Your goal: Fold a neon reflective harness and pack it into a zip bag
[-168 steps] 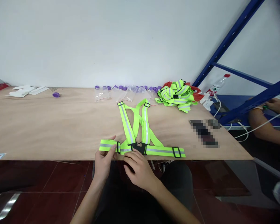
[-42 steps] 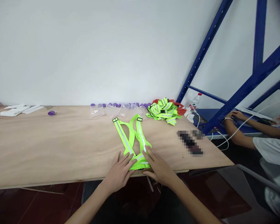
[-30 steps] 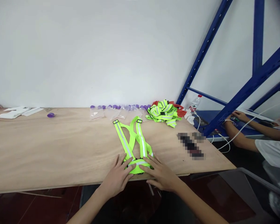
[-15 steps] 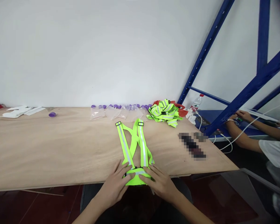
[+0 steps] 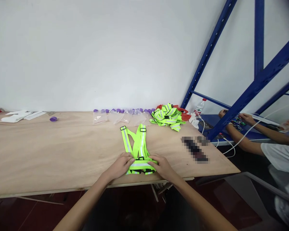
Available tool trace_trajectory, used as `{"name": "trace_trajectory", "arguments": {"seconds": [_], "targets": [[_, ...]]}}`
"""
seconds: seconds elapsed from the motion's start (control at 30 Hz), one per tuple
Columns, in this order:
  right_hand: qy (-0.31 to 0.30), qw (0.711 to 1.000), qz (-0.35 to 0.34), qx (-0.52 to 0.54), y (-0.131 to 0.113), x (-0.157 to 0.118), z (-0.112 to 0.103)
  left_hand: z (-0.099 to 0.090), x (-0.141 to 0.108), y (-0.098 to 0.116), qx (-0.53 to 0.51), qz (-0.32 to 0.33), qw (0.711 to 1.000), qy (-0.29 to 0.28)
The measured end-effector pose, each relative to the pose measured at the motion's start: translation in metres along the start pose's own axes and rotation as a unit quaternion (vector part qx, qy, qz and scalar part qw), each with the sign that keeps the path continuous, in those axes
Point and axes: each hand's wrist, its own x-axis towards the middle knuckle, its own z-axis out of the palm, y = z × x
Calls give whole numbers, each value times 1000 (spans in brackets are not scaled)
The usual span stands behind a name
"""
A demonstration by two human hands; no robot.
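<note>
"Two hands on one thing?"

"Yes. The left hand [image 5: 122, 165] pinches one end of the folded band of a yellow-green harness [image 5: 139, 165], and the right hand [image 5: 163, 165] pinches the other, each with its thumb on top. The undersides of the grip are hidden."

"Where is the harness?"

"At the near edge of the wooden table [image 5: 62, 154], right in front of the person. A black slider [image 5: 141, 158] sits at the top of the band, and dark buckle parts show under its lower edge. The straps run away from the hands toward the wall, crossing, with a black slider at each far end."

"And beyond those?"

"Clear plastic bags [image 5: 100, 117] lie in a row, with small purple pieces [image 5: 121, 111] behind them. To the right is a heap of similar straps [image 5: 169, 118], touching something red [image 5: 186, 116]."

"Further out?"

"On the right of the table, a pixelated dark item [image 5: 195, 149]; past it, a blue rack [image 5: 243, 96], a red-capped bottle [image 5: 199, 106] and a co-worker's hand [image 5: 247, 118] over small pieces on a blue surface. Far left, white sheets [image 5: 15, 116], with a single purple piece [image 5: 53, 119] near them."
</note>
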Motion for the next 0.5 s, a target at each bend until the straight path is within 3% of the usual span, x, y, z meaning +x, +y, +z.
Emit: {"name": "trace_trajectory", "arguments": {"seconds": [0.13,0.27,0.4,0.5], "targets": [[19,995,-23,-99,8,3,10,19,7,-13,44,-23,999,14],[92,970,-73,-213,9,-3,20,30,2,-14,105,-45,992,58],[147,923,-158,-318,6,-8,28,34,-11,-11,197,-17,977,83],[165,907,-188,-340,2,-14,31,34,-25,-7,195,18,976,99]]}}
